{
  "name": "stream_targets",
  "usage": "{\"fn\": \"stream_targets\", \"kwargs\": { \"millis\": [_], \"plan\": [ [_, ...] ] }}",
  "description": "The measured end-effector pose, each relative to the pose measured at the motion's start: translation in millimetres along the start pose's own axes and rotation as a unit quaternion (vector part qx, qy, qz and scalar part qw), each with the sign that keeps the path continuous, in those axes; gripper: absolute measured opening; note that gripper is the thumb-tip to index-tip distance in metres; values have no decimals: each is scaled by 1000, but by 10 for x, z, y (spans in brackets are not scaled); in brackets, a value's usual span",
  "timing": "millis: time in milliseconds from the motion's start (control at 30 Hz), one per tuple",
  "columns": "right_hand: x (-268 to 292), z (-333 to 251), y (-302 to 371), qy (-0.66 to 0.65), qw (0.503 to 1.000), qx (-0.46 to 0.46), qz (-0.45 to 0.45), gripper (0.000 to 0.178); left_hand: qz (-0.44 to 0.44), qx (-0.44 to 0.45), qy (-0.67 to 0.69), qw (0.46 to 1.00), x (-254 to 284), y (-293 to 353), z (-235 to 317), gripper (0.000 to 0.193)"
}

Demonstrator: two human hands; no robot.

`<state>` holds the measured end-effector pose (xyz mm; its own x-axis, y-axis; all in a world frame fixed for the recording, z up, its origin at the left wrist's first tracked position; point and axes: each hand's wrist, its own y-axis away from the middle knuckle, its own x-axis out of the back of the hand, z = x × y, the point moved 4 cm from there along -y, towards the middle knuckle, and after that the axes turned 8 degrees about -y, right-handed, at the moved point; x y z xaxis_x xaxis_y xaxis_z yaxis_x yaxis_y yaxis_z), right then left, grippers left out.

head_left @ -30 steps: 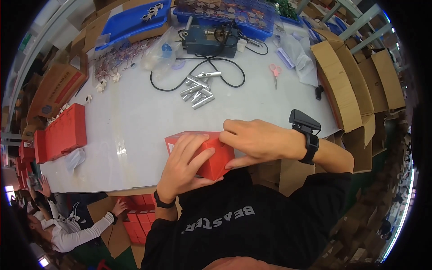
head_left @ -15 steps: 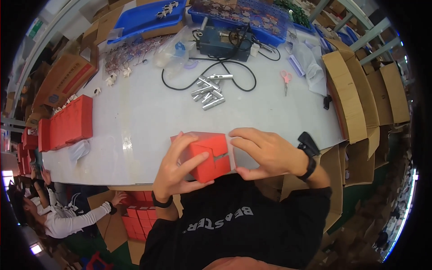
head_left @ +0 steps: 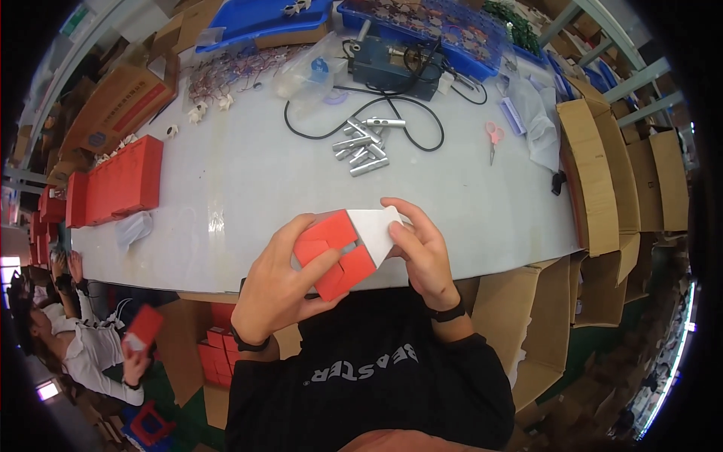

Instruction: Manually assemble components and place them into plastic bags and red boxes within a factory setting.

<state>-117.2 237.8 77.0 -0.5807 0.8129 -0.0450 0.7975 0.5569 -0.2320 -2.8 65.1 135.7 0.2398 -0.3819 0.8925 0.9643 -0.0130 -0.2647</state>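
Reference clock centred on the red box (head_left: 355,266), 12 pointing to the far side of the table (head_left: 263,173). From my remote station I see the box at the middle of the head view, near the table's front edge; cannot tell whether it rests on that edge or is held clear of it. Left hand (head_left: 273,273) is at 8 o'clock, curled round the box, gripping it, with one finger laid along the red end panel. Right hand (head_left: 425,252) is at 3 o'clock; its thumb lies on the white flap (head_left: 373,228) that sticks out from the box, and I read it as pinching that flap between thumb and fingers. Slits show in the end panel. Silver metal tubes (head_left: 369,166) are heaped toward 12–1 o'clock, with a black cable (head_left: 437,132) looping beside them from the direction of the dark blue-grey device (head_left: 376,62) behind. Pink-handled scissors (head_left: 493,133) lie at 2 o'clock. An open cardboard carton (head_left: 590,177) stands between 2 and 3. A row of red boxes (head_left: 124,183) sits between 9 and 10, clear plastic bag (head_left: 134,230) just in front. At 8 o'clock, beyond the table edge, a co-worker (head_left: 83,346) in a white top holds another red box (head_left: 147,324).
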Motion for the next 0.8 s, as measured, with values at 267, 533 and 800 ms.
{"fn": "stream_targets", "kwargs": {
  "millis": [267, 533, 800],
  "plan": [
    [-72, -412, 29, 365, 857, 341, -129, 45, 50, -45, 18, 998, -56, 49, -61, 61],
    [-155, -539, -9, 329, 890, 233, -214, 45, 27, -24, 5, 999, -39, -6, 4, 66],
    [-199, -90, 398, 333, 834, 435, -64, 36, 6, 21, -16, 1000, 19, 45, -104, 73]
  ]
}}
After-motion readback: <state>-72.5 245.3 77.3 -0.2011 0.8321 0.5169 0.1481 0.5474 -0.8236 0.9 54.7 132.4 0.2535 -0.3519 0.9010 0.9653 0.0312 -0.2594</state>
